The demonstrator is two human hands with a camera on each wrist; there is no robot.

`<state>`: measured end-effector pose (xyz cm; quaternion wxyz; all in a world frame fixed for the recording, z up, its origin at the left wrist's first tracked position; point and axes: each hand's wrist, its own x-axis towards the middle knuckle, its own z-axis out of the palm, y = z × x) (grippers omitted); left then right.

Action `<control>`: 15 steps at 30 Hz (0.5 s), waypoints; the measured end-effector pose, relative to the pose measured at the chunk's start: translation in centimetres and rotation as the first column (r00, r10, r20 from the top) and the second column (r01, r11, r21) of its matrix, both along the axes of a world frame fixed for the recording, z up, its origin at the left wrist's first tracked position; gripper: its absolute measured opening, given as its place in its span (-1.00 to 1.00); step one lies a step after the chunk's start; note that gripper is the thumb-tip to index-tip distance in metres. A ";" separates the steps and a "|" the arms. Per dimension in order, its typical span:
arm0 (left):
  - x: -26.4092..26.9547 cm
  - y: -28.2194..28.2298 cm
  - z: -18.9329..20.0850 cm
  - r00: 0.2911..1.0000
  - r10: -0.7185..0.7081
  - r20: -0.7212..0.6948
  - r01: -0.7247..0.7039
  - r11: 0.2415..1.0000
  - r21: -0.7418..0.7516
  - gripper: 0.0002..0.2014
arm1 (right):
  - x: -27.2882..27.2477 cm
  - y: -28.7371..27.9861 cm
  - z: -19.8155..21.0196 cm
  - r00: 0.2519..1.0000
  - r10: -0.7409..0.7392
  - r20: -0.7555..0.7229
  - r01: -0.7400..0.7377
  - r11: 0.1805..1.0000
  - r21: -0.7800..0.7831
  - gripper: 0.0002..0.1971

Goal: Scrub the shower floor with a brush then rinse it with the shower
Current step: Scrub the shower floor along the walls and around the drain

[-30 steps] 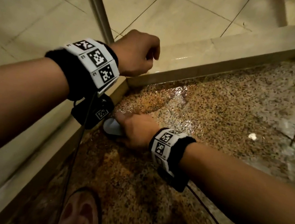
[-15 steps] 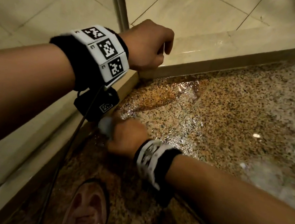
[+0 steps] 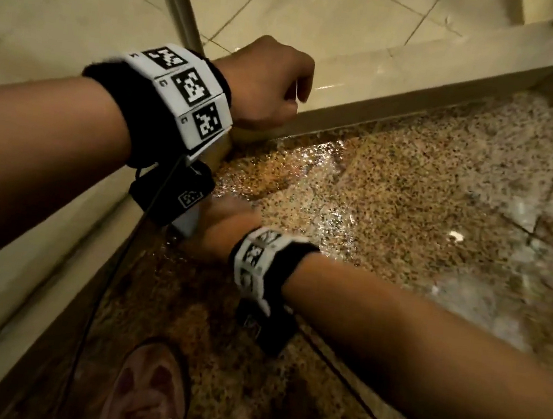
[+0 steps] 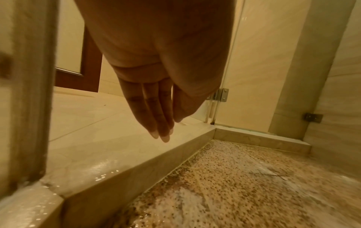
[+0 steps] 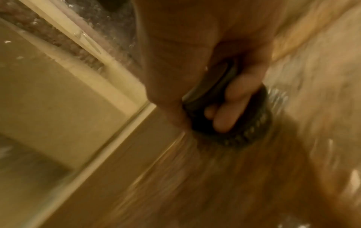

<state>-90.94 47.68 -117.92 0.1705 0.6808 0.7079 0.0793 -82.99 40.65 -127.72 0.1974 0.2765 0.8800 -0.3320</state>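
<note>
My left hand (image 3: 265,87) hangs over the curb (image 3: 404,72), fingers straight, holding nothing. My right hand (image 3: 220,234), just inside the curb's corner, is wrapped around the brush (image 5: 244,126), bristles down on the wet shower floor (image 3: 406,207). Since a second ago it has edged closer to the curb and is blurred. I judge I'm mid-scrub, rinse not started.

Wet speckled shower floor (image 3: 407,196) bears the brush (image 5: 252,126) and a slipper (image 3: 147,394).
</note>
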 end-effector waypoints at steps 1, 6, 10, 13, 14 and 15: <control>0.1 0.0 0.0 1.000 0.000 0.004 0.000 1.000 -0.002 -0.78 | 0.5 2.3 0.5 0.995 -0.102 -0.011 0.103 0.994 0.021 -0.73; -0.6 -0.6 0.5 1.000 0.018 0.016 -0.018 1.000 -0.004 -0.78 | 9.2 14.7 0.8 0.656 -0.754 -0.043 0.739 0.630 0.239 -0.28; -0.6 -0.4 0.8 0.999 0.032 0.010 -0.032 0.999 0.017 -0.78 | 9.7 12.3 -0.8 0.664 -0.746 -0.055 0.740 0.644 0.195 -0.23; 1.2 0.5 0.6 1.000 -0.011 0.019 0.010 0.999 0.035 -0.76 | 4.2 6.5 -1.4 0.849 -0.507 -0.147 0.514 0.858 0.010 -0.37; 1.8 0.8 0.6 0.999 -0.028 0.028 0.027 0.999 0.035 -0.76 | 2.5 4.8 -0.7 0.930 -0.345 -0.128 0.350 0.937 0.011 -0.45; 2.4 1.0 0.5 0.998 -0.044 0.037 0.042 0.999 0.030 -0.75 | 1.4 3.9 -0.2 0.975 -0.200 -0.095 0.202 0.979 0.015 -0.51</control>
